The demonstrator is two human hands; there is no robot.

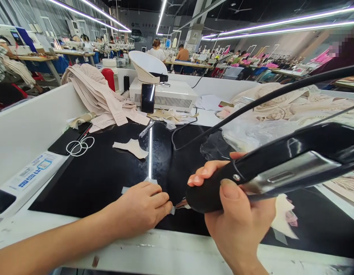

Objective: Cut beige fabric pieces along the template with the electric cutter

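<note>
My right hand is wrapped around a black corded hand tool with a silver metal lever along its side. A shiny tip shows below the tool's rounded end, close to my left fingertips. With fingers bent and together, my left hand presses down on the black mat. Bits of a thin greyish translucent piece stick out from under that hand and at its fingertips; the rest is covered. Beyond the left hand lies a cream fabric scrap. Another cream piece, with pink on it, lies partly behind my right wrist.
The tool's thick black cord arches over the mat. Behind stand a white vented box, a phone and stacked beige fabric strips. Tweezers, a white cable and a white carton lie leftward. Pale lace heaps at right.
</note>
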